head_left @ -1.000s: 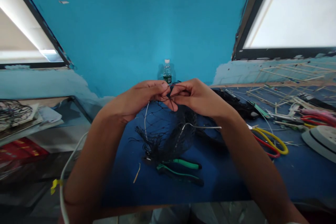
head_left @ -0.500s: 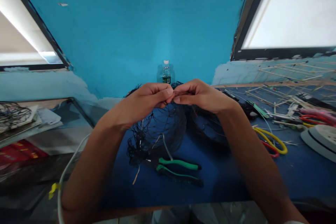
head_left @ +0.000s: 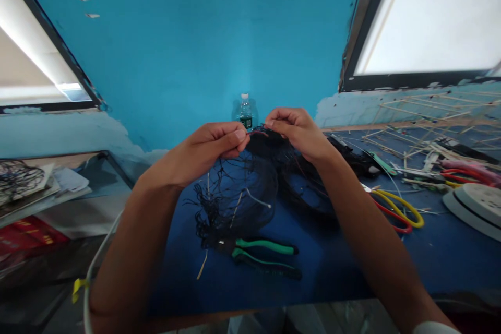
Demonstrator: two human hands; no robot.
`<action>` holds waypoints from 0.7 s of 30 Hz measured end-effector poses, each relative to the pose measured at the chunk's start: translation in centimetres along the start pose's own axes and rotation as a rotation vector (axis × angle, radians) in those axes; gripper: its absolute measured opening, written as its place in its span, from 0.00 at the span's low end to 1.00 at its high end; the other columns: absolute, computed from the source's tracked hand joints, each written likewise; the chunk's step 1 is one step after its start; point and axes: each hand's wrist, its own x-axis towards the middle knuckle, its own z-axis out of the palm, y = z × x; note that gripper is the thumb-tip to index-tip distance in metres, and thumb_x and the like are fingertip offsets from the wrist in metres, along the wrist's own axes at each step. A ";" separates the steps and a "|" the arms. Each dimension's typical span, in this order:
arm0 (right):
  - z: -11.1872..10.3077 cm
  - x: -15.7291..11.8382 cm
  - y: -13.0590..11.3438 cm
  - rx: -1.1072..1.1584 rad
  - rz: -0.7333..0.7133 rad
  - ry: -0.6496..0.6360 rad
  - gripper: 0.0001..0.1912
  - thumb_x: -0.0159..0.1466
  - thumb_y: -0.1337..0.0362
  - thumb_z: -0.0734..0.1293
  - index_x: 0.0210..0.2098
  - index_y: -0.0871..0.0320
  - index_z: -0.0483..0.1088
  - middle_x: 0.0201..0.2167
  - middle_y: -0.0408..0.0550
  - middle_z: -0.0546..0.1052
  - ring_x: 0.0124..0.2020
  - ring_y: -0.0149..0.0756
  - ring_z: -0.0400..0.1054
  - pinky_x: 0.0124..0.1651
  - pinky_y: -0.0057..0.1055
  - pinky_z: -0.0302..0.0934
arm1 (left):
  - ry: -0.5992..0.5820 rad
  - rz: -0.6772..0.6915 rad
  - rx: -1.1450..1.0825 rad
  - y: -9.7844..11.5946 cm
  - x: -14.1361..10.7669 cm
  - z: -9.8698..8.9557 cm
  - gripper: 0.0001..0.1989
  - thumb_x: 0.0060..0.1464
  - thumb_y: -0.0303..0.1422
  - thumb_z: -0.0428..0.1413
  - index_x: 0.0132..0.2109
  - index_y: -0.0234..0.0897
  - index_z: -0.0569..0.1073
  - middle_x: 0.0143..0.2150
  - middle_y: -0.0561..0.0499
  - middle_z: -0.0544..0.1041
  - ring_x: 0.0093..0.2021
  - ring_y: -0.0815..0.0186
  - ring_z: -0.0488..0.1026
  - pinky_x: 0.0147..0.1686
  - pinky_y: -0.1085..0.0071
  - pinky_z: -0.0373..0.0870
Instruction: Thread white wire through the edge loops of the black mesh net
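Above the blue table, my left hand point(head_left: 219, 141) pinches a thin reddish wire point(head_left: 258, 133) between thumb and forefinger. Its short end sticks out to the right and curves. My right hand point(head_left: 295, 128) is a little higher and farther right, thumb and forefinger closed on a thin dark strand that is hard to make out. Below both hands lies a tangle of fine black wire point(head_left: 250, 198) with loose, curly ends on its left side. Green-handled pliers point(head_left: 266, 245) rest in front of it, their jaws against the curly ends.
A plastic bottle point(head_left: 245, 109) stands against the blue wall. To the right lie scissors with yellow and red handles point(head_left: 407, 214), a white spool point(head_left: 475, 209) and a frame of thin sticks point(head_left: 434, 115). A white cable point(head_left: 97, 255) hangs at the left.
My hands were together at the fingertips and are now apart. The right has moved slightly up and right, and the reddish wire shows in the gap.
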 end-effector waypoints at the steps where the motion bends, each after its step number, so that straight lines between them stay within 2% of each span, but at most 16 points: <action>1: -0.2 0.2 0.3 0.005 -0.012 0.043 0.07 0.63 0.63 0.69 0.30 0.59 0.72 0.25 0.38 0.67 0.26 0.26 0.54 0.31 0.29 0.48 | 0.016 0.010 -0.001 0.0 -0.1 -0.2 0.18 0.68 0.42 0.52 0.31 0.37 0.66 0.30 0.53 0.63 0.32 0.69 0.63 0.32 0.72 0.60; 3: -0.5 0.3 0.8 -0.008 -0.022 0.052 0.07 0.64 0.63 0.68 0.30 0.59 0.71 0.25 0.38 0.66 0.27 0.26 0.54 0.33 0.29 0.50 | 0.043 0.031 0.008 -0.1 -0.2 -0.4 0.19 0.68 0.44 0.52 0.31 0.37 0.66 0.30 0.53 0.62 0.32 0.69 0.63 0.33 0.71 0.59; 5: -0.6 0.2 0.8 -0.048 -0.032 -0.019 0.07 0.65 0.62 0.69 0.34 0.59 0.70 0.28 0.39 0.67 0.30 0.27 0.58 0.35 0.29 0.53 | 0.051 0.049 0.023 0.1 -0.2 -0.4 0.20 0.69 0.44 0.51 0.31 0.37 0.65 0.30 0.53 0.61 0.32 0.69 0.61 0.32 0.70 0.57; 7: -0.1 -0.2 0.1 -0.054 -0.081 -0.089 0.09 0.65 0.61 0.70 0.42 0.58 0.70 0.37 0.43 0.70 0.39 0.30 0.65 0.44 0.29 0.59 | 0.047 0.076 0.061 0.3 -0.3 -0.1 0.20 0.69 0.44 0.51 0.31 0.37 0.64 0.30 0.53 0.61 0.31 0.68 0.59 0.31 0.70 0.56; 9: 0.8 -0.8 -1.0 0.017 -0.159 -0.158 0.16 0.65 0.62 0.70 0.51 0.56 0.68 0.48 0.47 0.71 0.52 0.34 0.66 0.55 0.31 0.60 | 0.030 0.100 0.117 0.5 -0.3 0.2 0.19 0.69 0.43 0.50 0.31 0.37 0.64 0.29 0.53 0.61 0.31 0.68 0.58 0.32 0.69 0.55; 11: 1.6 -1.4 -2.2 0.146 -0.171 -0.297 0.17 0.67 0.62 0.68 0.54 0.55 0.66 0.52 0.48 0.72 0.56 0.36 0.67 0.59 0.33 0.59 | 0.028 0.120 0.147 0.7 -0.4 0.4 0.19 0.69 0.42 0.50 0.30 0.37 0.64 0.29 0.53 0.61 0.31 0.68 0.57 0.32 0.69 0.56; 13: 2.2 -1.9 -3.2 0.240 -0.123 -0.413 0.15 0.67 0.62 0.67 0.52 0.55 0.66 0.48 0.47 0.74 0.52 0.36 0.70 0.56 0.33 0.62 | 0.051 0.126 0.143 0.8 -0.5 0.5 0.19 0.69 0.42 0.50 0.29 0.37 0.64 0.29 0.53 0.61 0.31 0.68 0.57 0.32 0.70 0.57; 14: 2.5 -2.0 -3.4 0.265 -0.098 -0.428 0.14 0.66 0.62 0.68 0.51 0.55 0.66 0.47 0.46 0.74 0.49 0.35 0.71 0.54 0.33 0.64 | 0.071 0.128 0.141 0.8 -0.5 0.4 0.19 0.68 0.41 0.50 0.29 0.37 0.65 0.29 0.53 0.62 0.31 0.68 0.58 0.31 0.70 0.58; 18: 3.1 -2.1 -3.5 0.283 -0.031 -0.373 0.18 0.62 0.64 0.73 0.48 0.56 0.65 0.40 0.44 0.74 0.40 0.30 0.69 0.44 0.29 0.64 | 0.088 0.148 0.178 0.7 -0.4 0.4 0.16 0.68 0.40 0.51 0.31 0.37 0.69 0.29 0.53 0.65 0.31 0.68 0.59 0.32 0.71 0.59; 21: 3.6 -2.1 -3.0 0.316 0.039 -0.409 0.20 0.61 0.63 0.75 0.47 0.56 0.64 0.34 0.40 0.73 0.36 0.29 0.68 0.40 0.28 0.63 | 0.067 0.163 0.259 0.6 -0.2 0.7 0.16 0.68 0.39 0.50 0.32 0.37 0.68 0.30 0.53 0.66 0.32 0.68 0.62 0.35 0.71 0.60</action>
